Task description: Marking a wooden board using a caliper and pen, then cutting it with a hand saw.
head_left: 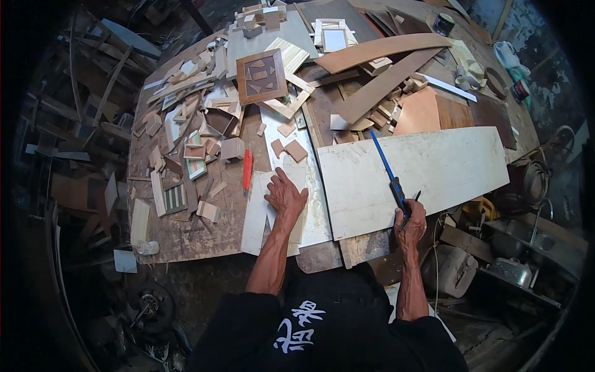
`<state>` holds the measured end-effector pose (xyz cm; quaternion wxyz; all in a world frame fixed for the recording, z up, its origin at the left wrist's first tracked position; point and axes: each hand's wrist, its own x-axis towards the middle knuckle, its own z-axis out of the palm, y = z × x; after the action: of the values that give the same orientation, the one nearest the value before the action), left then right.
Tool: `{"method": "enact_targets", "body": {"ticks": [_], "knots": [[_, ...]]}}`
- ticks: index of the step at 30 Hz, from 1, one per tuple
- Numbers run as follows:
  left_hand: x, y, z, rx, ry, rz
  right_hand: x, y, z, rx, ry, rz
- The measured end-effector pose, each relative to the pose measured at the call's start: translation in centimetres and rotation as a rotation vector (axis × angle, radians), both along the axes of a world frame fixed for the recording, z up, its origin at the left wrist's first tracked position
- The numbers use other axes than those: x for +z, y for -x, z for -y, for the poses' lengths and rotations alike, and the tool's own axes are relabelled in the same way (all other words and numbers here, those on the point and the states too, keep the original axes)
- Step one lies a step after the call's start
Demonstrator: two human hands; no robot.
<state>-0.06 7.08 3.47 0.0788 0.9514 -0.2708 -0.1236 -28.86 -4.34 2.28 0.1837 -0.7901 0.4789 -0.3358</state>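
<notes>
My left hand (286, 193) rests on a pale, narrow board (253, 217) at the front of the workbench, thumb and fingers apart and holding nothing. My right hand (411, 223) is closed around the black grip of a long, thin blue measuring tool (385, 162), whose exact kind I cannot make out. Its blue blade points away over a large whitish panel (421, 177). A dark, pencil-like stick (418, 195) juts up beside the fingers of that hand. Just beyond my left hand lie small brown wood blocks (295, 150), and a red tool (248, 170) is to its left.
Wood offcuts (211, 149) are heaped over the left of the workbench (223, 239). A framed wooden panel (261, 76) and curved brown boards (381, 53) lie farther back. Scrap timber (87, 142) leans at far left; a metal sink (508, 273) stands at right.
</notes>
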Motion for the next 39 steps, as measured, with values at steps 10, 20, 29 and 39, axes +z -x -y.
{"method": "enact_targets", "body": {"ticks": [10, 20, 29, 39], "knots": [[4.6, -0.4, -1.9, 0.056, 0.174, -0.038, 0.0, 0.0, -0.2, -0.045, 0.008, 0.022], [1.1, 2.6, 2.1, 0.045, 0.669, -0.372, 2.3, -0.1, -4.6, 0.104, -0.024, 0.303], [-1.9, 4.4, 3.5, 0.051, 0.678, -0.333, 1.4, 0.5, -10.2, 0.285, -0.117, 0.287], [-2.7, 4.3, 2.6, -0.003, 0.854, -0.446, -0.7, -1.2, -11.0, 0.360, -0.158, 0.378]]}}
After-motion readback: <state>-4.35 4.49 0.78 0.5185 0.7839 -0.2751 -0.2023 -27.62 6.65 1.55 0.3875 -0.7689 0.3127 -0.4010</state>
